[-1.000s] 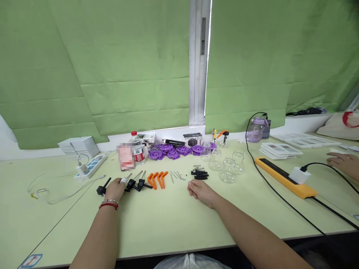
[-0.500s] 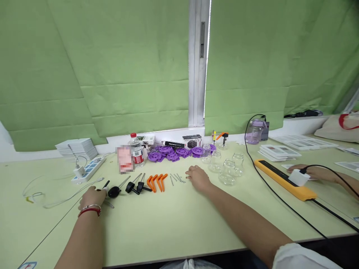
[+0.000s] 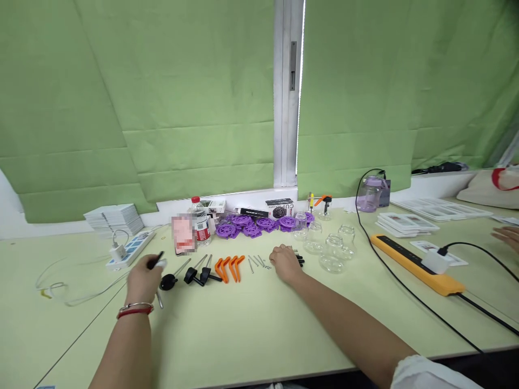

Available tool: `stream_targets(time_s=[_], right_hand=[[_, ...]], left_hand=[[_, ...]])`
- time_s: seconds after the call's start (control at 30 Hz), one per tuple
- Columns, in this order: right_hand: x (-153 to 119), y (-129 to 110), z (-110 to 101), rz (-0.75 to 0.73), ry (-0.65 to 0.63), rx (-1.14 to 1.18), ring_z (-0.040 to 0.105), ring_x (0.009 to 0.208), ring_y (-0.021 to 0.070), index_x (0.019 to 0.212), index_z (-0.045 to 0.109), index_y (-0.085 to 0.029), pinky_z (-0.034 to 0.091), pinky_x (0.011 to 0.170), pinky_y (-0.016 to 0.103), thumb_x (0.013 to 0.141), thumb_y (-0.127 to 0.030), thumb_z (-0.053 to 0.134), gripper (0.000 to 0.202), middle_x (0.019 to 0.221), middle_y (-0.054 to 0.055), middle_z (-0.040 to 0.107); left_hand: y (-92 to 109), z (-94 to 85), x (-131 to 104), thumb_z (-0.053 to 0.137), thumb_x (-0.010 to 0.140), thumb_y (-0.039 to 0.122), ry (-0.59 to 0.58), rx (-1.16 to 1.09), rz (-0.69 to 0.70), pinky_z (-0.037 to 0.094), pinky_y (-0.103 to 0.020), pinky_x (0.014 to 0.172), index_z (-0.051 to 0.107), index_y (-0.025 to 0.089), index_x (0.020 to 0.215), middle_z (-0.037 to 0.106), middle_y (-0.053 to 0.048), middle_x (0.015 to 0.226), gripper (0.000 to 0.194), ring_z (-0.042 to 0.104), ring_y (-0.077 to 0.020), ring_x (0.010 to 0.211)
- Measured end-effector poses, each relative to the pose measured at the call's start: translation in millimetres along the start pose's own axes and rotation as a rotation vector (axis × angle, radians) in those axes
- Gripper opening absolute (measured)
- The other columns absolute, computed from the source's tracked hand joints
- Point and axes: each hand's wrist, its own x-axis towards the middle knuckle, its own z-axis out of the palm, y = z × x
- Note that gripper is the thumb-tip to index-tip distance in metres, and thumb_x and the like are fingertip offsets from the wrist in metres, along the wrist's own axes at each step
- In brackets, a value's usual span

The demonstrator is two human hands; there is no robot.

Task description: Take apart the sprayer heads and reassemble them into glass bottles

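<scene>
My left hand (image 3: 142, 282) is closed around a black part with a metal rod (image 3: 159, 300), raised a little above the table's left side. Right of it lie more black parts with rods (image 3: 190, 275), then a row of orange levers (image 3: 229, 268) and several thin screws (image 3: 258, 263). My right hand (image 3: 285, 263) rests on the table beside the screws, fingers bent and pressed together; what they hold, if anything, is hidden. Small black pieces (image 3: 300, 260) show just right of it.
Purple plastic parts (image 3: 252, 229), a bottle (image 3: 201, 224) and a box (image 3: 279, 208) stand at the back. Glass jars (image 3: 332, 256) are right of centre, near a yellow power strip (image 3: 409, 262). Another person's hand (image 3: 508, 236) is at the right edge.
My left hand has lifted the black part and rod off the table and moved slightly right. My right hand's fingers have drawn in. The other person's hand has moved away to the right.
</scene>
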Motion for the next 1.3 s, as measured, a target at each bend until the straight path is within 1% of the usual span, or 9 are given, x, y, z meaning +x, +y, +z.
stream_targets(time_s=[0.07,0.17,0.33,0.5,0.7,0.8,1.0,1.1,1.3], right_hand=[[-6,-5,-5,0.044,0.025,0.161,0.053,0.082,0.0186,0.076,0.068,-0.017,0.034,0.073,0.031,0.083,-0.014,0.047,0.022,0.083,0.008,0.066],[-20,-11,-11,0.24,-0.015,0.693,0.054,0.067,0.0134,0.08,0.064,-0.016,0.039,0.063,0.026,0.08,-0.017,0.051,0.013,0.078,0.005,0.066],[-48,-14,-10,0.564,-0.198,1.313,0.047,0.048,0.0078,0.076,0.058,-0.014,0.034,0.044,0.02,0.069,-0.012,0.059,0.007,0.065,0.002,0.062],[-61,-12,-5,0.576,-0.18,1.439,0.045,0.045,0.0066,0.073,0.058,-0.013,0.033,0.04,0.019,0.062,-0.01,0.063,0.013,0.06,0.001,0.061],[-61,-10,-3,0.528,-0.195,1.418,0.044,0.045,0.0053,0.075,0.059,-0.013,0.03,0.04,0.018,0.062,-0.014,0.066,0.015,0.062,0.001,0.062],[-63,-9,-4,0.469,-0.228,1.454,0.048,0.047,0.0061,0.074,0.057,-0.013,0.034,0.042,0.019,0.066,-0.023,0.067,0.016,0.067,0.003,0.063],[-68,-16,-7,0.379,-0.441,1.617,0.064,0.064,0.0174,0.082,0.048,-0.017,0.044,0.051,0.025,0.071,-0.044,0.065,0.034,0.076,0.006,0.066],[-69,-20,-6,0.38,-0.435,1.589,0.059,0.055,0.0134,0.08,0.048,-0.017,0.039,0.046,0.022,0.071,-0.042,0.065,0.032,0.069,0.004,0.063],[-63,-18,-5,0.54,-0.221,1.442,0.037,0.045,0.0049,0.074,0.053,-0.016,0.021,0.043,0.018,0.071,-0.028,0.062,0.015,0.059,-0.002,0.052]], left_hand=[[35,9.5,-26,0.057,0.07,0.042,-0.288,-0.133,0.115,0.047,-0.033,0.062,0.055,0.018,0.109,0.064,-0.006,0.085,0.046,0.059,-0.022,0.069],[78,35.9,-71,0.058,0.071,0.043,-0.702,-0.187,0.37,0.046,-0.032,0.071,0.058,0.019,0.101,0.063,-0.005,0.091,0.037,0.058,-0.0218,0.081],[102,87.8,-119,0.052,0.073,0.03,-0.969,-0.044,0.625,0.043,-0.034,0.074,0.057,0.018,0.093,0.058,-0.007,0.092,0.024,0.054,-0.0214,0.081],[99,113.7,-130,0.048,0.074,0.028,-0.959,-0.095,0.567,0.041,-0.038,0.08,0.053,0.017,0.1,0.056,-0.007,0.092,0.029,0.051,-0.0232,0.087],[92,117.7,-135,0.057,0.071,0.027,-0.99,-0.546,0.211,0.047,-0.035,0.071,0.053,0.019,0.108,0.055,-0.006,0.096,0.039,0.054,-0.0205,0.082],[90,117.4,-135,0.066,0.068,0.026,-0.895,-0.798,0.137,0.047,-0.038,0.082,0.051,0.021,0.113,0.055,-0.005,0.097,0.048,0.055,-0.0197,0.088],[99,115.9,-139,0.072,0.065,0.02,-0.743,-1.122,0.202,0.04,-0.042,0.097,0.051,0.02,0.098,0.055,-0.006,0.107,0.039,0.054,-0.0214,0.106],[101,115.7,-143,0.072,0.066,0.017,-0.727,-1.137,0.241,0.039,-0.042,0.098,0.046,0.021,0.096,0.05,-0.008,0.119,0.04,0.049,-0.0229,0.117],[96,101.8,-137,0.071,0.066,0.02,-0.997,-0.949,0.298,0.046,-0.041,0.085,0.043,0.025,0.1,0.041,-0.011,0.131,0.045,0.055,-0.0251,0.108]])
